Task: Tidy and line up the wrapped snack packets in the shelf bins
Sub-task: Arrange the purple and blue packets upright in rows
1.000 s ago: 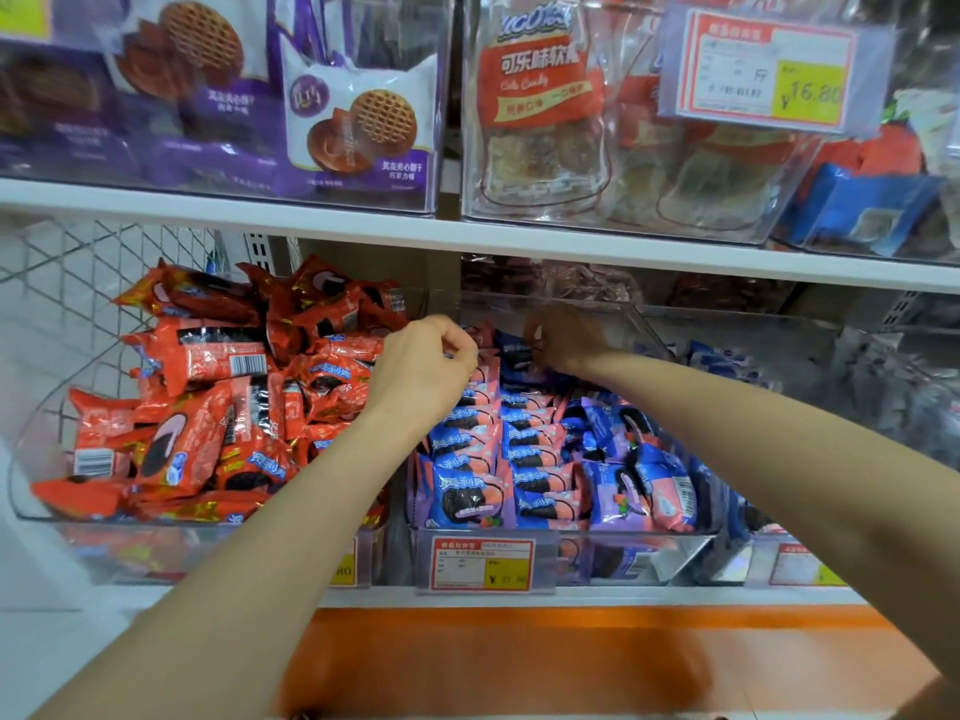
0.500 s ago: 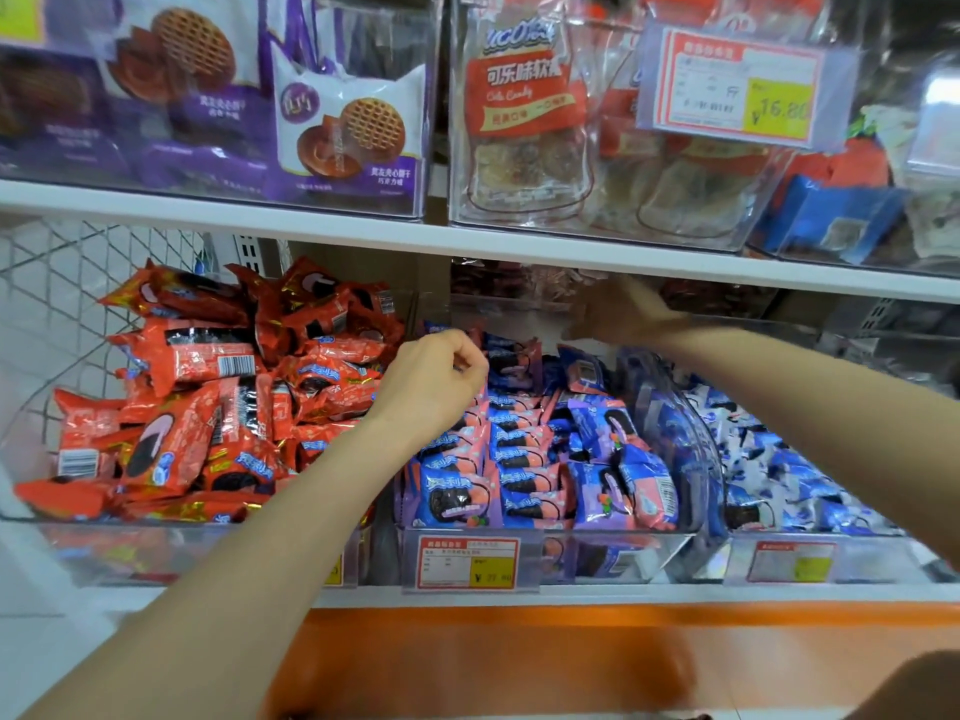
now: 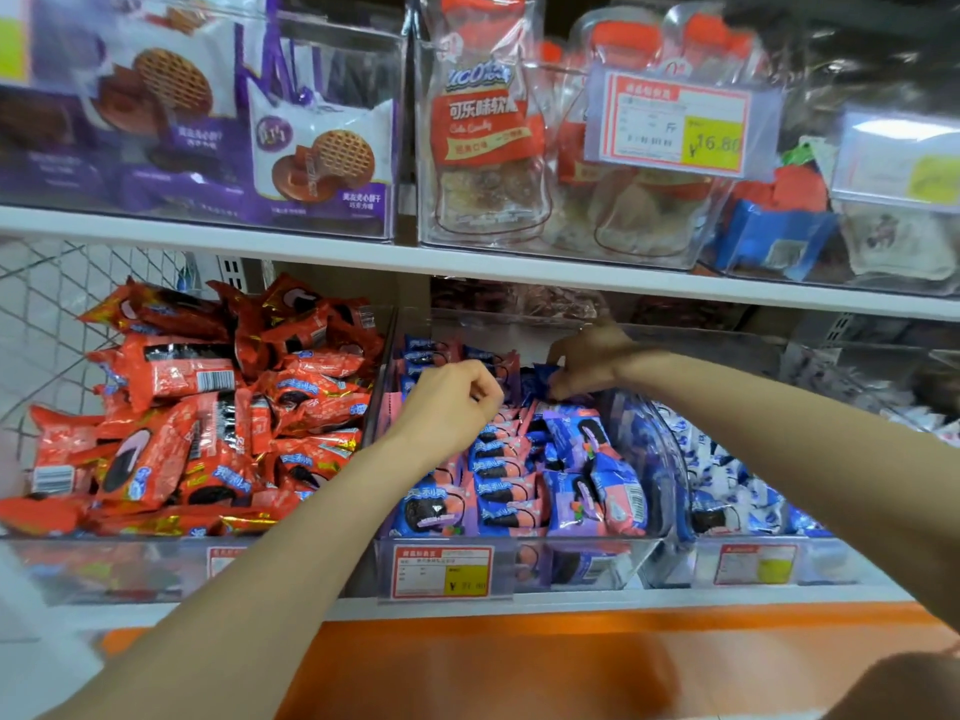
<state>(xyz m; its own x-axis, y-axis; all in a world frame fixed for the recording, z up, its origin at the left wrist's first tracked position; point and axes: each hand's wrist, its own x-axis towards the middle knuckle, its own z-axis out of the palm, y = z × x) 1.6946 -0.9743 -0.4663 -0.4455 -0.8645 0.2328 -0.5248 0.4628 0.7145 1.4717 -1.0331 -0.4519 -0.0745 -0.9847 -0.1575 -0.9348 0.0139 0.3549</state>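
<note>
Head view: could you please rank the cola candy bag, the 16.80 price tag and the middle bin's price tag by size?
1. cola candy bag
2. 16.80 price tag
3. middle bin's price tag
Tags' true sizes unsure: distances differ.

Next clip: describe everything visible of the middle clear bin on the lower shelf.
The middle bin is clear, hard-looking plastic, sitting on the lower shelf between a bin of red packets and one of blue-white packets. A red-and-yellow price tag hangs on its front wall. It holds blue-and-pink packets standing in rows. The left hand is curled over them; the right hand pinches a dark-blue packet at the back.
</note>
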